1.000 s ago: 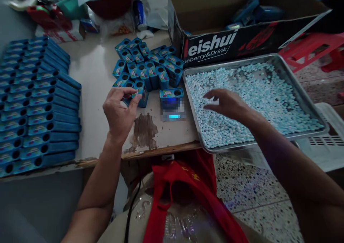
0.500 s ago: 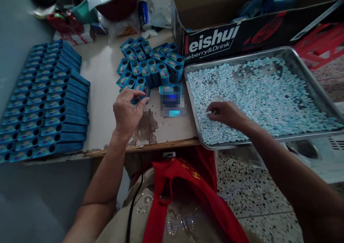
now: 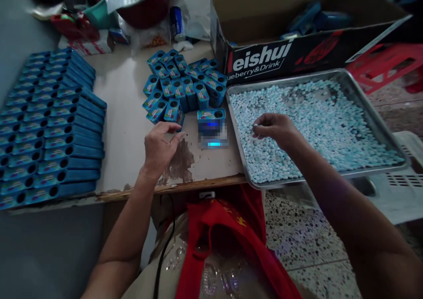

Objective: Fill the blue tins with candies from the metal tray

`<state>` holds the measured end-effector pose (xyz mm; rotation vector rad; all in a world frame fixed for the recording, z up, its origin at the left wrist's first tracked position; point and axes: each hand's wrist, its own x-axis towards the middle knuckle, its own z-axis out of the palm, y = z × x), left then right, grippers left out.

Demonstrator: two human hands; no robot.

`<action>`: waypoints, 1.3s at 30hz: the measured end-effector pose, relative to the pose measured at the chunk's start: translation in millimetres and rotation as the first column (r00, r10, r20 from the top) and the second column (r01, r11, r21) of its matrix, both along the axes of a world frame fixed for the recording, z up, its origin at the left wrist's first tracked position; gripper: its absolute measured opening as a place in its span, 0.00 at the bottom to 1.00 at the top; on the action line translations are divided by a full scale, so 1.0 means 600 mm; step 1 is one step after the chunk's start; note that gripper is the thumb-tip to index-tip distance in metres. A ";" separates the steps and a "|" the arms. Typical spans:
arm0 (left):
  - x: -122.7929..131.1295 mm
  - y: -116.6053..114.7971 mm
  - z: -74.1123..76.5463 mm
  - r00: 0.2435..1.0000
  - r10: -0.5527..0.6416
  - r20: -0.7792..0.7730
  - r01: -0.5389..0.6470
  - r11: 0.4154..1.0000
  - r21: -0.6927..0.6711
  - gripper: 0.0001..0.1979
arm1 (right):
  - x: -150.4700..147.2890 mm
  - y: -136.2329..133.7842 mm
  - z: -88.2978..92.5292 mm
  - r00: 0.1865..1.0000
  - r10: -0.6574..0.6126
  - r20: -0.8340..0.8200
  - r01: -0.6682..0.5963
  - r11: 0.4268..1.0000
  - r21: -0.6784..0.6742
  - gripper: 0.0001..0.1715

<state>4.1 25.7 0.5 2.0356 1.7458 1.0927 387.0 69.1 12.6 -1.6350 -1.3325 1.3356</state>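
Worktop [image 3: 120, 96], pale with a bare, peeling patch near its front edge, seen from above by a person wearing a red apron [image 3: 211, 215]. At right, a metal tray [image 3: 277, 185] holds a wide spread of small pale-blue and white pellets [image 3: 330, 131]. The right hand [image 3: 279, 129] is over the left part of the tray, its thumb and index finger pinched together, with a pale pellet showing at the tips. The left hand [image 3: 158, 147] is above the worktop, its fingers loosely curved with a gap between thumb and index finger, nothing held. Just beyond those fingers stands a small blue box [image 3: 173, 109]; whether they touch it, I cannot tell. It stands at the near side of a loose cluster of similar boxes [image 3: 180, 87]. Between the hands, close to the tray, is one more blue box [image 3: 211, 115], its front blurred. Far left, blue boxes stand packed in rows [image 3: 71, 136]. Behind the tray sits a cardboard carton [image 3: 257, 72].
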 end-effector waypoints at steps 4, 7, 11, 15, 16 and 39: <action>-0.019 -0.002 -0.014 1.000 0.017 0.019 -0.017 1.000 -0.027 0.05 | -0.051 0.035 0.045 0.997 0.064 -0.033 -0.058 0.987 0.150 0.16; -0.035 -0.005 -0.019 0.999 0.028 0.039 -0.026 0.999 -0.037 0.04 | -0.097 0.061 0.070 0.985 0.175 0.002 -0.169 0.948 0.268 0.13; -0.053 -0.010 -0.023 0.995 0.042 0.091 -0.040 0.999 -0.022 0.05 | -0.136 0.083 0.074 0.951 0.268 0.154 -0.307 0.877 0.370 0.11; -0.060 -0.012 -0.028 0.988 0.063 0.143 -0.054 0.996 -0.068 0.04 | -0.137 0.084 0.061 0.934 0.278 0.223 -0.343 0.871 0.353 0.10; -0.061 -0.011 -0.029 0.986 0.066 0.153 -0.055 0.996 -0.077 0.04 | -0.135 0.083 0.058 0.937 0.281 0.207 -0.339 0.875 0.345 0.10; -0.046 -0.009 -0.026 0.984 0.074 0.163 -0.059 0.994 -0.091 0.04 | -0.082 0.083 0.067 0.981 0.185 0.057 -0.193 0.948 0.251 0.16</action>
